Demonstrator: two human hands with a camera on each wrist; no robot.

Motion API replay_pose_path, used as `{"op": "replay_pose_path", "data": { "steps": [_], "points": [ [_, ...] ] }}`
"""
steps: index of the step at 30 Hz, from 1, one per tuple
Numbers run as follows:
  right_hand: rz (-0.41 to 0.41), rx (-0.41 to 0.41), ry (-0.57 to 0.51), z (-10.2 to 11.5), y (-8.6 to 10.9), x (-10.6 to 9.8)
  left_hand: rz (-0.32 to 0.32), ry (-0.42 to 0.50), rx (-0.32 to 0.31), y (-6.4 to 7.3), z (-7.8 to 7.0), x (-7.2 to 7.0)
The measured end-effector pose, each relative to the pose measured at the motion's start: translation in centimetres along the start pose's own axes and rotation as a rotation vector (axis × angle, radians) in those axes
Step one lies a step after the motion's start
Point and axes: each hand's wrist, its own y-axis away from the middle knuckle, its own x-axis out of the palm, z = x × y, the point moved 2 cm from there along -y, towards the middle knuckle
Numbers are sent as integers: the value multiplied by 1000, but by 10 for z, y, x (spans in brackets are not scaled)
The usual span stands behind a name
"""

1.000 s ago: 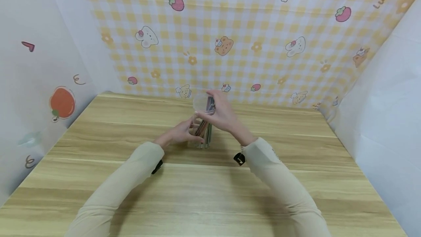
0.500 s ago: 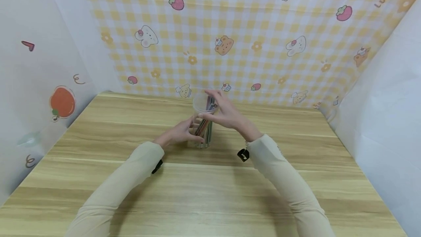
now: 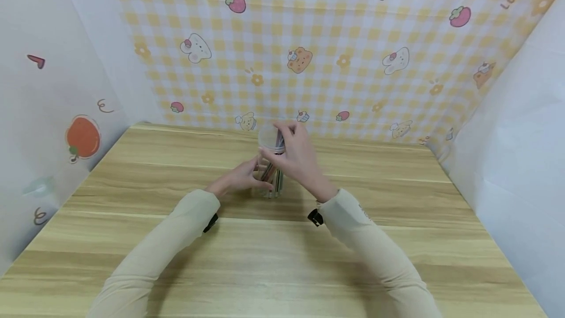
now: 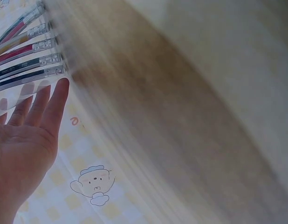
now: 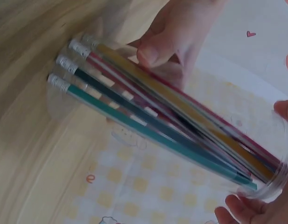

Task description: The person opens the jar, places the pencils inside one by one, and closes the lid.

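Near the back of the table, a clear cylindrical jar [image 3: 267,137] stands upright. Several pencils [image 5: 111,110] in teal, dark, red and yellow lean inside it, eraser ends down. My left hand [image 3: 240,178] grips the jar low on its left side, thumb [image 5: 154,52] in front and other fingers behind, seen through the clear wall. At the jar's top, my right hand [image 3: 296,157] holds the ringed upper end between thumb and fingers. In the left wrist view, my left hand [image 4: 27,144] shows its palm, with its fingers along the jar. Whether the top is a separate lid, I cannot tell.
The wood-grain table [image 3: 265,264] extends around the jar to both sides and toward me. A yellow-checked cloth [image 3: 247,28] hangs close behind the jar. White sheets [image 3: 39,92] stand on the left and right.
My right hand shifts slightly right and its fingers loosen from the rim, then it swings back left and closes round the jar's top. My left hand and the jar stay nearly still.
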Motion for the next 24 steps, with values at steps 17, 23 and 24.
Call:
{"op": "replay_pose_path", "data": {
  "steps": [17,23,24],
  "points": [
    [106,-6,-249,-10,1,2,-6,-28,2,-2,0,-1],
    [162,10,-491,-20,2,1,-5,-29,30,-4,0,-1],
    [153,15,-508,-20,2,1,-4,-27,27,-4,0,-1]
  ]
}}
